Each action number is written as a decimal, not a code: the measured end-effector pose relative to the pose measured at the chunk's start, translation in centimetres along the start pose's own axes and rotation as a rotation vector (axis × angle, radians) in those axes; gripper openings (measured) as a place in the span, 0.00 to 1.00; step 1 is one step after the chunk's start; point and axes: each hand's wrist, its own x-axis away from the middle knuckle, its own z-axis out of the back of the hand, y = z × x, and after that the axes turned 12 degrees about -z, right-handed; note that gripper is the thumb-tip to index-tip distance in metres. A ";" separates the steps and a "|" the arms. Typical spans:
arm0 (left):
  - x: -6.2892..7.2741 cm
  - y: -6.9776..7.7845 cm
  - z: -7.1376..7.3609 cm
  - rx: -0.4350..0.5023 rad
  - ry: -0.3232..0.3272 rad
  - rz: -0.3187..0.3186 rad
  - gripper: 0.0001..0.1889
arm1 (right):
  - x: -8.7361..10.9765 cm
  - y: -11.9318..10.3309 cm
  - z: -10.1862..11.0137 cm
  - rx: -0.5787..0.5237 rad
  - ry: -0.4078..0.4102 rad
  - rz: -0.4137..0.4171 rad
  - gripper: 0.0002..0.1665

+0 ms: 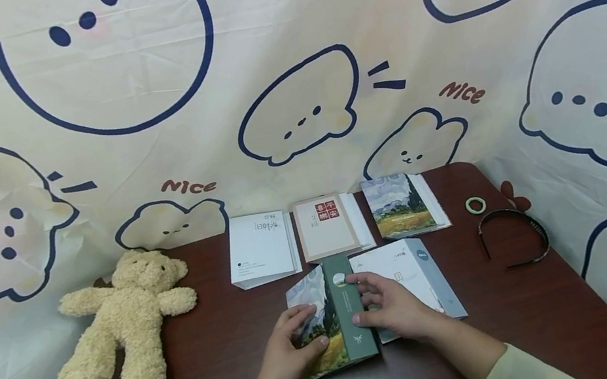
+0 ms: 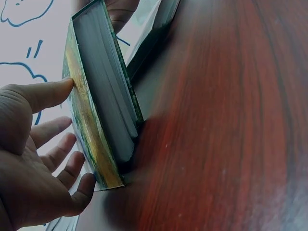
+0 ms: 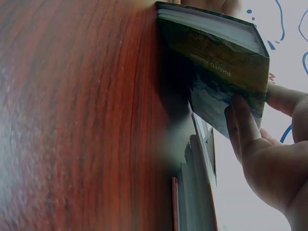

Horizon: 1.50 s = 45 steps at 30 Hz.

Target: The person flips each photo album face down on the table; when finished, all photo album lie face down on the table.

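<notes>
Green-spined, the album (image 1: pixel 338 316) sits over the table (image 1: pixel 222 355) between my hands in the head view, long axis nearly twelve to six: two o'clock from my left hand (image 1: pixel 293 350), nine from my right hand (image 1: pixel 394 308). Both touch it, so neither is nearer. In the left wrist view, those fingers lie loosely extended against it. In the right wrist view, thumb and fingers pinch its spine edge.
</notes>
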 end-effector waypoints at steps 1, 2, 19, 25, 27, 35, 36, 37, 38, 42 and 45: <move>0.0 0.0 0.1 -0.007 0.000 0.004 0.29 | -0.1 0.0 -0.1 0.007 0.002 0.000 0.43; 0.0 -0.1 0.1 -0.013 0.000 0.010 0.29 | -0.1 0.1 -0.1 0.015 0.003 -0.001 0.43; 0.6 -0.9 1.3 -0.040 0.002 0.035 0.32 | -1.0 0.2 -1.0 0.142 -0.011 -0.026 0.44; 0.8 -1.1 1.6 -0.054 -0.001 0.032 0.33 | -1.3 0.3 -1.3 0.176 -0.025 -0.042 0.45; 0.9 -1.2 1.7 -0.058 -0.002 0.029 0.33 | -1.4 0.3 -1.3 0.194 -0.023 -0.046 0.45; 1.1 -1.6 2.3 -0.070 0.008 0.040 0.33 | -2.0 0.5 -1.8 0.302 0.002 -0.062 0.45; 1.2 -1.7 2.4 -0.067 0.010 0.041 0.33 | -2.1 0.5 -1.9 0.319 0.006 -0.059 0.45; 1.3 -1.7 2.5 -0.062 0.011 0.047 0.33 | -2.1 0.5 -2.0 0.335 0.013 -0.058 0.45; 1.3 -1.7 2.6 -0.060 0.012 0.048 0.33 | -2.1 0.5 -2.0 0.352 0.019 -0.056 0.45; 1.5 -1.7 2.8 -0.059 0.017 0.051 0.33 | -2.2 0.4 -2.3 0.405 0.047 -0.046 0.45; 1.7 -1.6 3.0 -0.076 0.021 0.053 0.33 | -2.3 0.4 -2.6 0.435 0.070 -0.044 0.45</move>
